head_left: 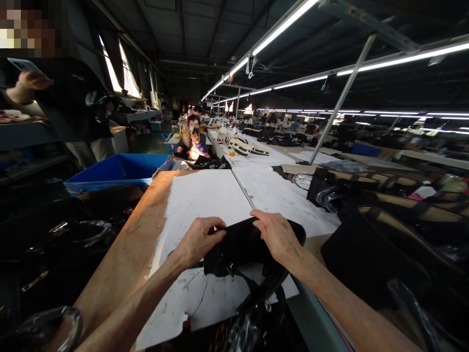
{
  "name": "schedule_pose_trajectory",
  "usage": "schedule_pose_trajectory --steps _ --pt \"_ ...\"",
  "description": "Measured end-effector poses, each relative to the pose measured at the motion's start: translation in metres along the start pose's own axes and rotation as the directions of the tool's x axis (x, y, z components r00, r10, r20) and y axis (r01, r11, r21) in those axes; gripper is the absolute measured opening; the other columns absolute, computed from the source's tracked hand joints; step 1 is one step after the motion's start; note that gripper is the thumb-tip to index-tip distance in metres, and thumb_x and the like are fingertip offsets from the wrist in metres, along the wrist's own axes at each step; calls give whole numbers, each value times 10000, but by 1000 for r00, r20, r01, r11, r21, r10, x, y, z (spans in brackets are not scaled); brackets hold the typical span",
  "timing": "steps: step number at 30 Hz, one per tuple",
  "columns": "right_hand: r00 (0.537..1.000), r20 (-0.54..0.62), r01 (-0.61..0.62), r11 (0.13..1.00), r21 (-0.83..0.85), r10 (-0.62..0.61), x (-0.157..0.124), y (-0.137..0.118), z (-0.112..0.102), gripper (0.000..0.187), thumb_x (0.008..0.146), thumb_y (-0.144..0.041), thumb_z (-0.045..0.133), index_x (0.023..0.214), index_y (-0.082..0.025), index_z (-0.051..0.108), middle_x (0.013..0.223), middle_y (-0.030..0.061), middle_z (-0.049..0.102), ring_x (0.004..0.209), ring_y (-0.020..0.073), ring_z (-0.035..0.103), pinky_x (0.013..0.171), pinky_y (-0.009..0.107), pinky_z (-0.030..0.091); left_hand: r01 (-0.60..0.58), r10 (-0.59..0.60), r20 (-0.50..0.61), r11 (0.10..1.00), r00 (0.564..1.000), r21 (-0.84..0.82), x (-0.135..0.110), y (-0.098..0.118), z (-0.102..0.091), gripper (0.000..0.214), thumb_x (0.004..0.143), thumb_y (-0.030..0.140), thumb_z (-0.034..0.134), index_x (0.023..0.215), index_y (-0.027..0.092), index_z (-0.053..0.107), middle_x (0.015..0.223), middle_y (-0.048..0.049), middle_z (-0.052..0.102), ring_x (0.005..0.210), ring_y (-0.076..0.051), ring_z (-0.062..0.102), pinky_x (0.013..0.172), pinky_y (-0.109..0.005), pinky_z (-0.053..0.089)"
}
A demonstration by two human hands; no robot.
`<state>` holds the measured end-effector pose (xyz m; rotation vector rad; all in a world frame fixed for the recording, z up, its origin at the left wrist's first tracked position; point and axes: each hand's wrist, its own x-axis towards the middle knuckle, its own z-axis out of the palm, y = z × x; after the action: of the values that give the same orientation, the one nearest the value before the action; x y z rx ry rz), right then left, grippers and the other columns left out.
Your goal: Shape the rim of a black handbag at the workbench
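Note:
Both of my hands hold a black bag over the white paper sheet on the table. My left hand pinches its upper left edge between thumb and fingers. At the upper right edge, my right hand grips the black material, its fingertips partly hidden behind the edge. Straps and a small metal fitting hang from the bag toward me. Below it, at the table's near edge, lie more black material and clear plastic wrap.
A blue bin stands left of the table. Black bags with plastic-wrapped handles pile up at left and right. A slanted metal post rises at right. One person stands at left with a phone; another sits ahead.

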<state>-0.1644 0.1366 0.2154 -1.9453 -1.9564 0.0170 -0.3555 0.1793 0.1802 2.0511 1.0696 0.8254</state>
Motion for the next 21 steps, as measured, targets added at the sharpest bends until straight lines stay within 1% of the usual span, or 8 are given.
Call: schedule_pose_trajectory --steps 3,7,11,14,16,18,21 --pt "1000 8 9 1000 21 -9 3 5 4 298 812 -267 391 1010 -219 609 538 -7 557 471 119 481 495 229 311 -3 3 9 1000 1000 -1 2 -1 1 163 718 238 462 734 169 608 553 41 520 514 -77 422 483 -179 304" --pt "999 37 13 999 49 -14 7 8 7 266 811 -262 387 929 -210 621 480 -21 510 481 123 479 498 227 305 -2 2 19 1000 1000 -4 2 -4 2 164 727 229 450 754 169 601 577 40 538 525 -74 433 491 -179 310" --pt "999 49 21 999 35 -23 8 3 1 226 802 -235 398 861 -208 615 507 -20 523 484 115 477 497 224 294 -2 2 15 1000 1000 26 4 -3 1 165 729 239 457 754 172 606 551 46 519 505 -73 416 482 -185 302" --pt "998 61 15 1000 16 -16 8 -1 -5 207 797 -215 410 838 -203 613 484 -22 511 485 115 475 499 223 288 1 -2 9 998 1000 65 4 -1 -2 168 735 258 466 756 179 612 557 47 527 507 -80 429 493 -193 315" --pt "998 61 8 1000 13 -9 8 -3 -6 197 797 -206 417 820 -201 612 468 -24 501 487 113 475 502 221 285 4 -4 1 994 1000 113 4 1 -5 168 741 272 475 770 191 619 588 43 555 530 -90 458 517 -200 335" --pt "998 57 3 1000 7 -3 8 -3 -6 192 798 -202 419 788 -199 611 468 -22 502 489 110 474 498 219 277 -6 7 -3 981 1000 196 3 6 -9 168 746 287 489 793 203 626 667 26 602 600 -110 507 566 -213 364" --pt "999 53 13 1000 -15 -13 10 -1 -3 191 789 -180 422 731 -194 604 480 -17 510 491 108 471 487 220 263 -26 51 -52 915 997 402 3 20 -9 213 755 335 506 891 212 615 846 -20 633 777 -167 551 677 -257 399"
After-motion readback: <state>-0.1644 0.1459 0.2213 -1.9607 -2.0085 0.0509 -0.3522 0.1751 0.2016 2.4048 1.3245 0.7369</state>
